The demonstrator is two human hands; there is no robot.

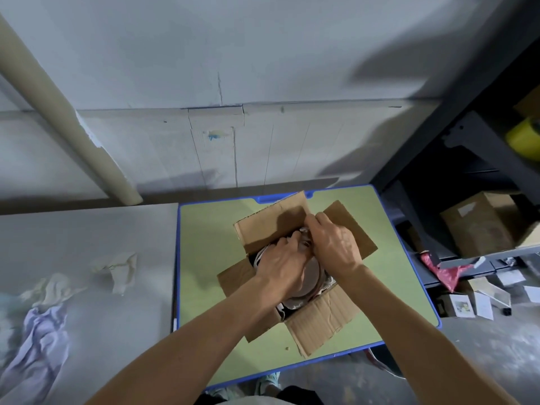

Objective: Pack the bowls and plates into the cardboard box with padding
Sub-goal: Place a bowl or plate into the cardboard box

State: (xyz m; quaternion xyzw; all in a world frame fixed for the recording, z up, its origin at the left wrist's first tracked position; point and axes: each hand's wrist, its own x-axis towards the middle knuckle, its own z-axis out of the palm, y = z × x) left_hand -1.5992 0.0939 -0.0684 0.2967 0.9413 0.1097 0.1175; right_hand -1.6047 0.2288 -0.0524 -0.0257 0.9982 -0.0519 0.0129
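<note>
Sitting at the middle of a green, blue-edged table (210, 258), a cardboard box (321, 320) stands with its four flaps folded outward. Inside lies a stack of brownish plates (306, 283), largely covered by both hands. The left hand (280, 264) rests over the plates, fingers bent down toward the box's far side; its fingertips are buried, so whether they grip anything cannot be told. The right hand (336, 244) is just beside it, at the far flap, fingers curled over crumpled white padding (304, 231); its thumb is hidden. Any bowls cannot be made out. Left of the table, blurred crumpled paper (117, 267) and a pale cloth (38, 331) lie on a grey surface. A dark shelf rack (467, 135) stands beyond the table's right edge.
</note>
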